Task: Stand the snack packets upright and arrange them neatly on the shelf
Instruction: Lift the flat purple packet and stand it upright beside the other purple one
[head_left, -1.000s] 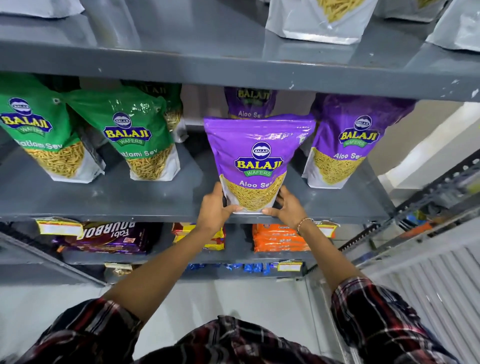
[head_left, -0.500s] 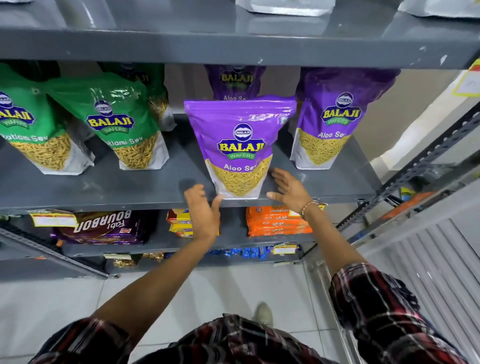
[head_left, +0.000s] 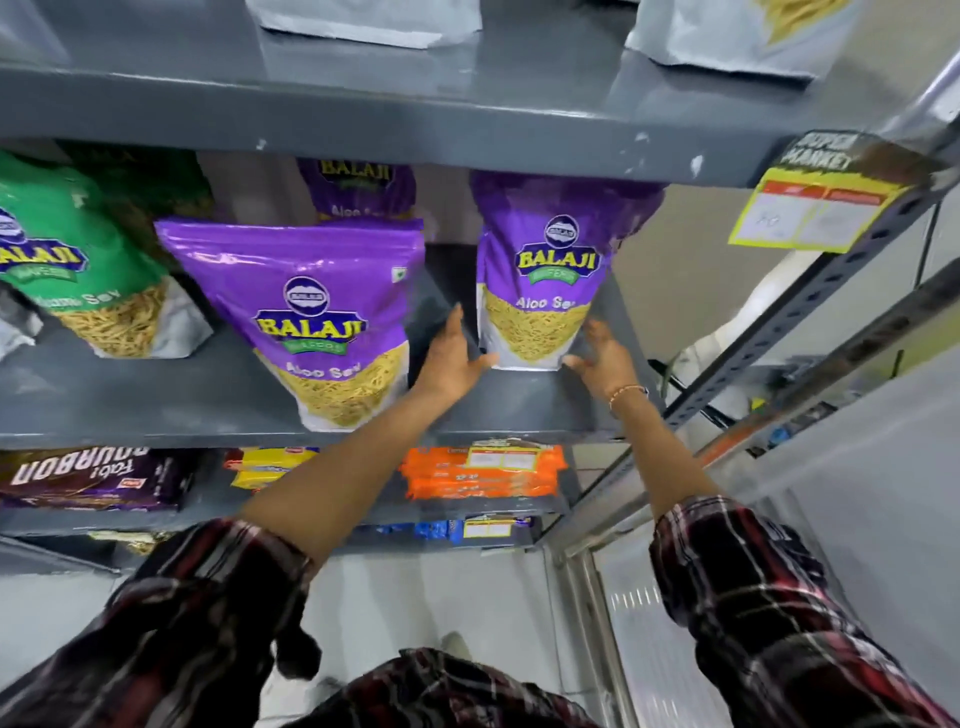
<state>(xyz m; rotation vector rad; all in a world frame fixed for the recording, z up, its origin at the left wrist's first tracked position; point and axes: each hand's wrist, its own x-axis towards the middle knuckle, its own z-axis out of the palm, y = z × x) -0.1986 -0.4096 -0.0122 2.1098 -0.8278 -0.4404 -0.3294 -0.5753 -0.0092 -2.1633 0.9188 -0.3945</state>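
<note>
A purple Aloo Sev packet stands upright at the right end of the grey middle shelf. My left hand is at its lower left corner and my right hand at its lower right, fingers spread, thumbs touching the base. Another purple packet stands free at the shelf's front, left of my left hand. A third purple packet stands behind it, mostly hidden. Green sev packets stand on the left.
The upper shelf hangs close above the packet tops and carries white-backed pouches. A yellow price tag hangs by the slotted upright post at right. Below lie orange packs, yellow packs and Bourbon biscuit packs.
Both hands let go of the front purple packet, which stays standing, and moved right to flank the right-hand purple packet. The view shifted right.
</note>
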